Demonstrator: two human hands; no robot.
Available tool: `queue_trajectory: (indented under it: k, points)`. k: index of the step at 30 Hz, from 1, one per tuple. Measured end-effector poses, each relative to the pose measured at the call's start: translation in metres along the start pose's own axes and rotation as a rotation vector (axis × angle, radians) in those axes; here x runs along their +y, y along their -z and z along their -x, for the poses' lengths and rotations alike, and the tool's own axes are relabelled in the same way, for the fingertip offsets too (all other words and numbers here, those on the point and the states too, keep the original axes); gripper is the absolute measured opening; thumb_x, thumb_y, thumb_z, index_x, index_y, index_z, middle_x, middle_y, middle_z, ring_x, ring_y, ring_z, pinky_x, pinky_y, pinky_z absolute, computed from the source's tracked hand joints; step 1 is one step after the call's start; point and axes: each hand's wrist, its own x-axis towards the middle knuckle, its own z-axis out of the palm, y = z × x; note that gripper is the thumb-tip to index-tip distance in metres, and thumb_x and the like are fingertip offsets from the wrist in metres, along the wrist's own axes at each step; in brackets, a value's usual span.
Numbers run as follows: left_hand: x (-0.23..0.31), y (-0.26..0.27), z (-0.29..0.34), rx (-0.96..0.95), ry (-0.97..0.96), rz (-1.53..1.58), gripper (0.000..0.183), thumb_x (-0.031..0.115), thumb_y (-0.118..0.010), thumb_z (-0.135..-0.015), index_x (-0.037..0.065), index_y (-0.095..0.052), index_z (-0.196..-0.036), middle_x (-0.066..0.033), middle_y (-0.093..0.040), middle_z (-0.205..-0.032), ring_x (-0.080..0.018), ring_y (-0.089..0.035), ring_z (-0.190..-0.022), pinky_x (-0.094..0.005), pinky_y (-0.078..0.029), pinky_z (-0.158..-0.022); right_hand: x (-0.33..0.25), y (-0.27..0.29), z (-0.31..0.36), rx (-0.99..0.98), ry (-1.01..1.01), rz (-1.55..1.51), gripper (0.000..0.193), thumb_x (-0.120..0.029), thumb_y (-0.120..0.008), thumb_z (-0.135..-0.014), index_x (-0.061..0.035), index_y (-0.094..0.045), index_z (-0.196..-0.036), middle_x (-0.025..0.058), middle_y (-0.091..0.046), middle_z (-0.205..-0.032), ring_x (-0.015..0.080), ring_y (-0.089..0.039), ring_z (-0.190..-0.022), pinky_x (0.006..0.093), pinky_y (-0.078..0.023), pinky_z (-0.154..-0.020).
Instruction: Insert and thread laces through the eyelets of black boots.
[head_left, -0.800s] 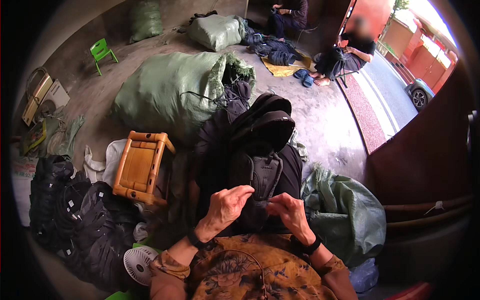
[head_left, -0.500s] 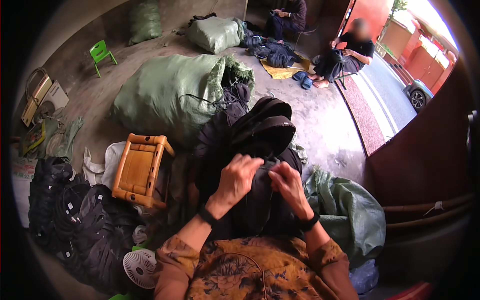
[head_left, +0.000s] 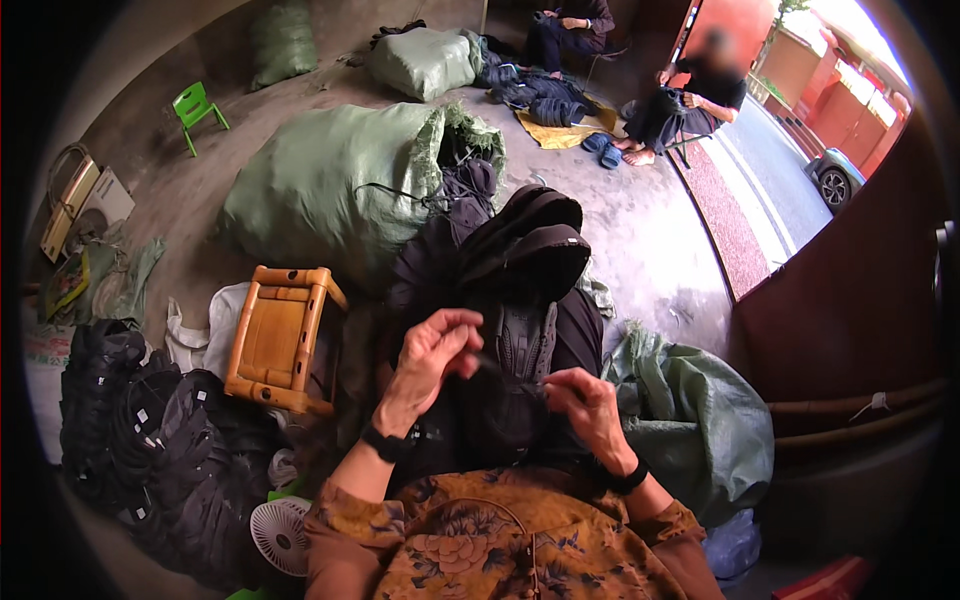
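Across my lap lies a dark piece that looks like a shoe upper (head_left: 520, 345), with a grey ribbed middle and a row of holes along its side. My left hand (head_left: 432, 362) is raised to its left, fingers curled together and slightly blurred; whatever they pinch is too small to make out. My right hand (head_left: 590, 408) is at its right edge, thumb and forefinger pressed together; what lies between them is hidden. Beyond my hands, a stack of black rounded pieces (head_left: 530, 245) with a small white tag rests over my knees.
A large green woven sack (head_left: 320, 190) spills dark pieces ahead. At left stand a bamboo stool (head_left: 278, 340), a heap of black tagged pieces (head_left: 165, 430) and a small white fan (head_left: 282, 535). A crumpled green sack (head_left: 690, 430) lies right. Two people sit working farther off.
My hands have moved apart and nearer to me, the left one going left. The grey ribbed middle of the piece on my lap now shows between them.
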Motion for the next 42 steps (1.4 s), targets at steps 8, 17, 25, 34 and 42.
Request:
queue_trajectory:
  k: [8,17,25,34,42]
  points:
    - [0.031,0.000,0.081,-0.343,0.056,-0.014,0.020,0.020,-0.066,-0.094,0.000,-0.068,-0.094,-0.0024,-0.062,-0.072,-0.0043,-0.052,-0.058,-0.0183,-0.040,-0.054,-0.007,-0.023,0.003,0.129,0.215,0.272,0.008,-0.003,-0.070,-0.083,-0.0012,-0.065,-0.090,0.0132,-0.067,-0.082,0.0274,-0.069,-0.074,0.0330,-0.052,-0.064]
    - [-0.022,-0.031,0.030,-0.063,-0.635,-1.161,0.018,0.002,-0.072,-0.079,0.005,-0.064,-0.094,-0.0065,-0.062,-0.081,-0.0277,-0.061,-0.076,-0.0360,-0.051,-0.067,-0.003,-0.035,-0.001,0.232,0.270,0.459,0.011,-0.003,-0.069,-0.081,-0.0041,-0.060,-0.087,0.0132,-0.065,-0.082,0.0326,-0.067,-0.074,0.0377,-0.052,-0.061]
    - [-0.035,-0.031,0.027,0.022,-0.466,-1.048,0.027,0.001,-0.077,-0.074,0.004,-0.061,-0.095,-0.0065,-0.059,-0.082,-0.0206,-0.060,-0.073,-0.0324,-0.052,-0.064,0.005,-0.041,0.000,0.204,0.348,0.614,0.013,-0.006,-0.068,-0.081,-0.0055,-0.056,-0.089,0.0125,-0.062,-0.080,0.0329,-0.063,-0.068,0.0411,-0.050,-0.056]
    - [-0.035,-0.029,0.022,-0.012,-0.384,-0.991,0.023,-0.002,-0.074,-0.076,0.002,-0.061,-0.095,-0.0089,-0.060,-0.084,-0.0216,-0.063,-0.075,-0.0324,-0.053,-0.064,-0.001,-0.041,-0.007,0.122,0.210,0.636,0.008,-0.011,-0.066,-0.084,-0.0061,-0.059,-0.086,0.0132,-0.065,-0.077,0.0349,-0.064,-0.066,0.0426,-0.050,-0.057]
    - [-0.038,-0.022,0.021,-0.035,-0.332,-0.958,0.020,-0.001,-0.071,-0.078,0.001,-0.062,-0.095,-0.0110,-0.059,-0.086,-0.0244,-0.063,-0.076,-0.0340,-0.052,-0.066,0.007,-0.038,-0.012,-0.008,-0.191,0.035,0.015,-0.013,-0.067,-0.088,0.0017,-0.066,-0.090,0.0086,-0.066,-0.068,0.0132,-0.063,-0.056,0.0260,-0.048,-0.052]
